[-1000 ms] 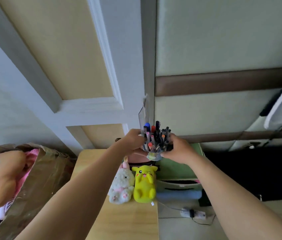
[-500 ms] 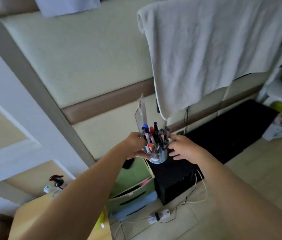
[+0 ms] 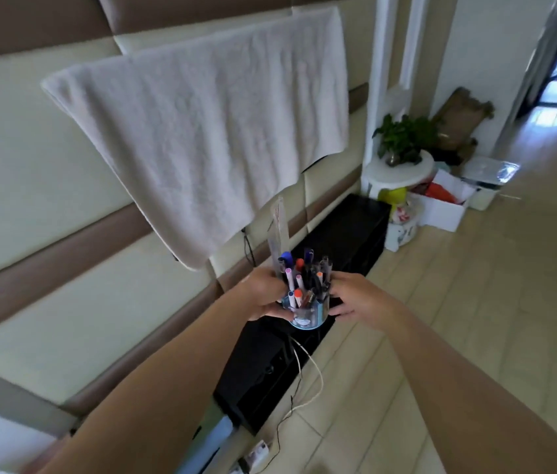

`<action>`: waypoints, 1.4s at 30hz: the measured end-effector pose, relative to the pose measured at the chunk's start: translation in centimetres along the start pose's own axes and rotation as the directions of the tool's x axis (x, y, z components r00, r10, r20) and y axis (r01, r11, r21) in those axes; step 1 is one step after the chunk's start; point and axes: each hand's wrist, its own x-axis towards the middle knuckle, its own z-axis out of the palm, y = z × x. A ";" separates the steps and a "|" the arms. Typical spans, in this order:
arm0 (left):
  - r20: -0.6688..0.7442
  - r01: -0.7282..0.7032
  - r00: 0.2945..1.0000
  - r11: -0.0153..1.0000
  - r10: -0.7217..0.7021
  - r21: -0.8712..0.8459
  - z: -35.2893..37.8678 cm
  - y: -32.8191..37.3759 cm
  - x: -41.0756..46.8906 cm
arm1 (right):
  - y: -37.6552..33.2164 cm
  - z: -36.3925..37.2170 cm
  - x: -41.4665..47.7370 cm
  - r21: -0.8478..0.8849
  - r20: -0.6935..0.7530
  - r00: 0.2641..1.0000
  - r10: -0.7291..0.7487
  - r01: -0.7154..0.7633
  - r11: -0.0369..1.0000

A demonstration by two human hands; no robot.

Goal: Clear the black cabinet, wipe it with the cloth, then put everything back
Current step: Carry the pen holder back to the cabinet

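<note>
The left hand (image 3: 263,297) is curled round the left side of a clear round pen holder (image 3: 307,313), fingers wrapped under its base. The right hand (image 3: 360,299) grips the opposite side, thumb up near the rim and fingertips pressed to the right wall. Both forearms reach forward from the bottom of the view, and the holder is carried upright in the air between the two hands. A printed patch with a blue edge on the holder's lower wall is too blurred to read.

The holder is packed with pens (image 3: 304,277) capped in blue, red, orange, pink and black. A clear ruler (image 3: 278,227) stands tallest among them; its markings cannot be made out.

Directly below and beyond the hands lies the long, low black cabinet (image 3: 348,230), set along the padded wall on a tiled floor. A pale cord (image 3: 314,367) loops over its front edge, down toward a power strip (image 3: 254,456) on the floor. A white towel (image 3: 201,131) hangs on the wall above the cabinet. Past the cabinet's far end, a potted plant (image 3: 403,135) sits on a white round stool (image 3: 400,174), with a white box (image 3: 441,212) on the floor beside it.
</note>
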 end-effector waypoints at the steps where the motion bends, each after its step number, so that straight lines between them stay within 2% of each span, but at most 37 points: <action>1: 0.018 0.003 1.000 1.000 -0.003 0.007 0.9 0.4 0.5 | 0.2 -0.9 -0.2 0.005 -0.019 1.000 -0.006 0.006 1.000; 10: 0.152 -0.045 0.988 0.998 0.039 0.037 6.0 4.1 5.1 | -0.1 -6.3 -1.4 0.046 -0.190 0.982 -0.009 0.018 0.999; 15: 0.188 -0.049 0.981 0.998 0.039 0.049 7.3 5.8 9.1 | -0.5 -8.9 1.4 0.008 -0.250 0.968 -0.015 0.018 1.000; 26: 0.229 -0.058 0.972 0.997 0.044 0.056 7.3 12.2 23.2 | -5.8 -15.8 13.8 -0.100 -0.282 0.959 0.009 -0.038 0.994; 34: 0.269 -0.053 0.962 0.996 0.033 0.068 7.5 16.9 31.5 | -7.9 -20.8 22.0 -0.087 -0.335 0.942 0.024 -0.056 0.995; 37: 0.278 -0.044 0.960 0.996 0.023 0.072 8.2 17.8 34.0 | -8.4 -22.6 24.3 -0.021 -0.319 0.946 0.064 -0.075 0.997; 42: 0.266 -0.029 0.964 0.997 0.009 0.071 10.2 19.5 38.1 | -8.8 -26.6 27.9 -0.058 -0.299 0.953 0.050 -0.070 0.996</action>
